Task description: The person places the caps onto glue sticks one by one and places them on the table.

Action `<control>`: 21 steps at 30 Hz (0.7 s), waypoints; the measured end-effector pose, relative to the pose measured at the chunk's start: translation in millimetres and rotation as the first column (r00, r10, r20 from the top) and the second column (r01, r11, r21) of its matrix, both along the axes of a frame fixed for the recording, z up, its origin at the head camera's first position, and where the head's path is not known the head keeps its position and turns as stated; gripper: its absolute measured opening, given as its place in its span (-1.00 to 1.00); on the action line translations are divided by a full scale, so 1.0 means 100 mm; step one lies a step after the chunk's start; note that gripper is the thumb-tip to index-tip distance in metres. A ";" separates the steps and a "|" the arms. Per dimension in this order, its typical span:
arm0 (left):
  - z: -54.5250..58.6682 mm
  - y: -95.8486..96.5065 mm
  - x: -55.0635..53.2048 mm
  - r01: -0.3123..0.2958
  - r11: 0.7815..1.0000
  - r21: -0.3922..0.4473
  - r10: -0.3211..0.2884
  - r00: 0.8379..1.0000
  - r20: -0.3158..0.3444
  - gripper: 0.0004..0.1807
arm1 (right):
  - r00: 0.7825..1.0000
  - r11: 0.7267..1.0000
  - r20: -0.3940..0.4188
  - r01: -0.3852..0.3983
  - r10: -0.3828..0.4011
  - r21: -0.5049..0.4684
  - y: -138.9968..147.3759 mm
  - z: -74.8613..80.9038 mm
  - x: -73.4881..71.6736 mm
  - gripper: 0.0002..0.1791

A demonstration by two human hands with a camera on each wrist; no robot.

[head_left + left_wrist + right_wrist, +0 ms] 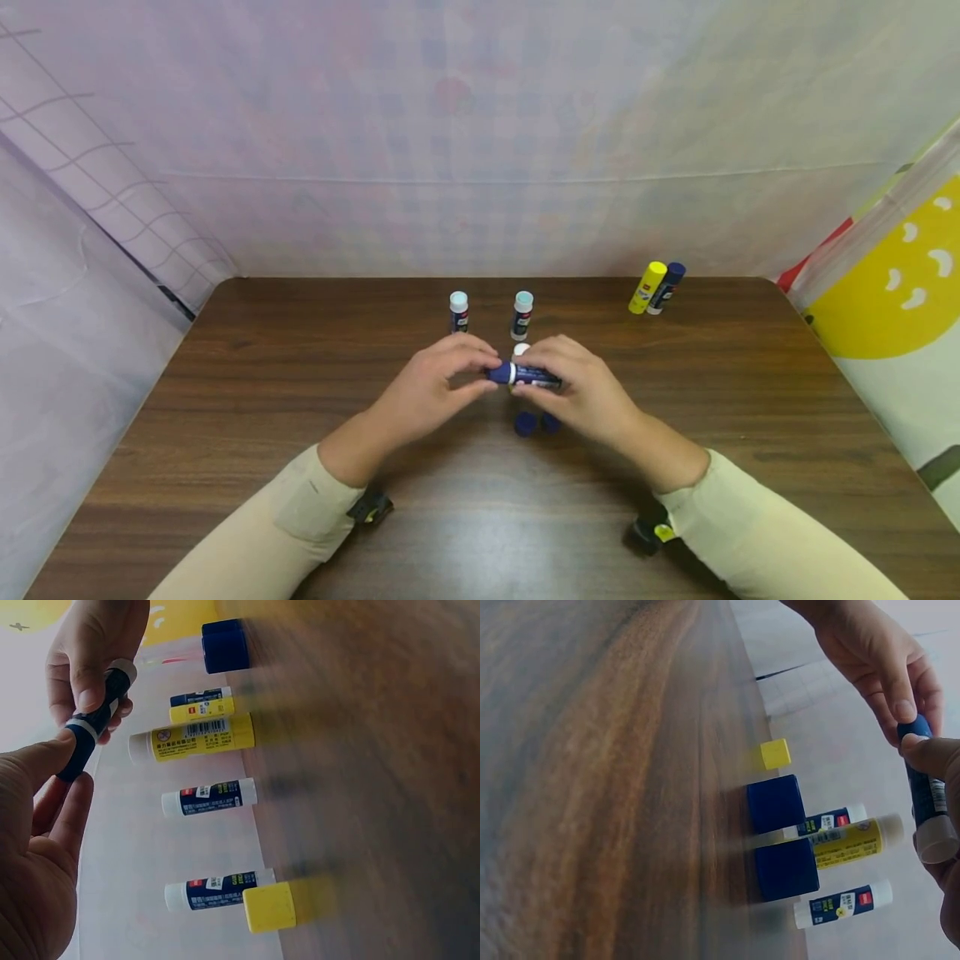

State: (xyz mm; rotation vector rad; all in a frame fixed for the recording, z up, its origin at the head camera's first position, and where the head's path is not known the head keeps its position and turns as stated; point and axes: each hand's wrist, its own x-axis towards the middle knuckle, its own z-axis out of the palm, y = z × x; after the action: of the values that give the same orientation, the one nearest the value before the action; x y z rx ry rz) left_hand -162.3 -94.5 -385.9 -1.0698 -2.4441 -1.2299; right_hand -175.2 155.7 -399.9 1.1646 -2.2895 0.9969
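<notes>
Over the middle of the table, both hands hold one navy glue stick (536,377) nearly level. My left hand (431,387) pinches its dark blue cap (73,754) between thumb and fingers. The white-ended body is gripped by my right hand (581,387). Beyond the hands stand two uncapped navy glue sticks, one on the left (459,315) and one on the right (522,317). An uncapped yellow glue stick (199,741) stands behind the held one, mostly hidden in the head view. Two loose blue caps (526,424) sit below the right hand.
A yellow cap (775,754) stands on the table, hidden in the head view. At the back right, a capped yellow glue stick (647,288) and a capped navy one (667,289) stand side by side. Curtain-like sheeting (450,225) rises behind the wooden table (262,375).
</notes>
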 end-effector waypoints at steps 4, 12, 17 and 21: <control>-0.01 0.01 0.00 0.010 1.000 0.002 -0.010 1.000 -0.025 -0.71 | 1.000 1.000 0.001 -0.017 0.017 -0.004 -0.01 0.00 0.01 -0.55; -0.03 0.02 0.02 0.004 1.000 -0.005 -0.005 0.997 -0.072 -0.73 | 0.999 0.999 0.034 -0.035 0.036 -0.014 -0.01 -0.01 0.01 -0.57; -0.02 0.01 0.03 0.012 1.000 -0.026 -0.013 0.998 -0.055 -0.73 | 0.996 0.998 0.073 -0.056 0.058 -0.026 -0.01 -0.02 0.01 -0.58; -0.02 0.00 0.02 0.028 0.999 -0.034 -0.030 0.997 -0.076 -0.73 | 0.990 0.997 0.124 -0.063 0.067 -0.040 -0.01 -0.02 0.02 -0.59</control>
State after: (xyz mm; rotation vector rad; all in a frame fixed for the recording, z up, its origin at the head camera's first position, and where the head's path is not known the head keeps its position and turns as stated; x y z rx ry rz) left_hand -160.2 -94.6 -387.9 -1.1427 -2.4079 -1.1394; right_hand -173.3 155.2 -401.4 1.2003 -2.3321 1.1614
